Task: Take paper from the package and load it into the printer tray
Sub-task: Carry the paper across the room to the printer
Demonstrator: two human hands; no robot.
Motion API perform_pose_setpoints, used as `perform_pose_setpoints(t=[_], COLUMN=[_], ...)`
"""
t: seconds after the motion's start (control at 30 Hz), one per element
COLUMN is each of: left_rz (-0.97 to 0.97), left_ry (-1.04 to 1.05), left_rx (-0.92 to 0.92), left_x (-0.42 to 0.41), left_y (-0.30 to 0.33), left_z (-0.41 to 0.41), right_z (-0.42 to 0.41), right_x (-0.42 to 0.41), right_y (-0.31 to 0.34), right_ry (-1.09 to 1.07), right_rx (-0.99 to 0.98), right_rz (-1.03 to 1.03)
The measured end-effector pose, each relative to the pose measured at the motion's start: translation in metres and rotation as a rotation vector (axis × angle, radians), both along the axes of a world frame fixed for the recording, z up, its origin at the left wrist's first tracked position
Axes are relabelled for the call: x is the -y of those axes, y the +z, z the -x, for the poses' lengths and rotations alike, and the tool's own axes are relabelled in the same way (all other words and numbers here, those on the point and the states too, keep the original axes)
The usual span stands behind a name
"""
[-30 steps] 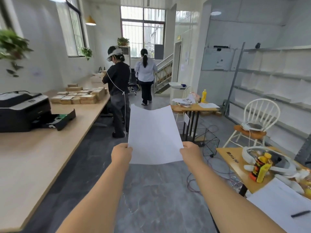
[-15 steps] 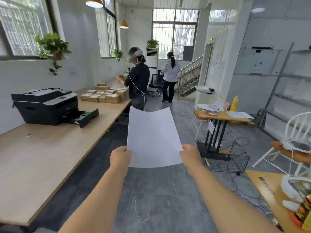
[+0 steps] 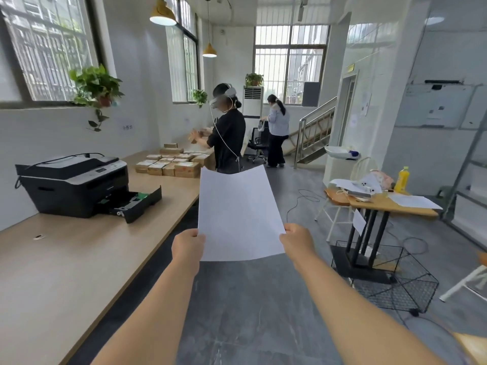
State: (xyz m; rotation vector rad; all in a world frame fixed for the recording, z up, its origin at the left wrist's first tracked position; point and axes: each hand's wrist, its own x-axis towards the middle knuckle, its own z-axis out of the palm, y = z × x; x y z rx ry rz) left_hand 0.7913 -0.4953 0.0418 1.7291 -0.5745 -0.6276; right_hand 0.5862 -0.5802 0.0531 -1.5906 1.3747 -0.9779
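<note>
- The left hand [image 3: 187, 245] grips the lower left edge of a white sheet of paper [image 3: 237, 214], fingers closed on it.
- The right hand [image 3: 297, 239] pinches the lower right edge of the same sheet.
- The paper is held up in the air over the grey floor [image 3: 250, 312], well apart from the printer [image 3: 73, 185].
- The printer sits on the long wooden table [image 3: 66, 272] at left, its black paper tray [image 3: 137, 202] pulled out toward the table's edge.
- Small cardboard boxes [image 3: 171, 165] lie farther along that table.
</note>
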Motion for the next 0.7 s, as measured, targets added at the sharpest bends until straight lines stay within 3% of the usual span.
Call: perform_pose_setpoints(t=[0.7], left_rz=[0.031], left_ry=[0.124], left_rx=[-0.003], left_x=[0.259], left_y=[0.004], left_z=[-0.098], right_z=[-0.112], right_x=[0.282], right_y=[0.007], right_ry=[0.142], right_rx=[0.027], right_rz=[0.02])
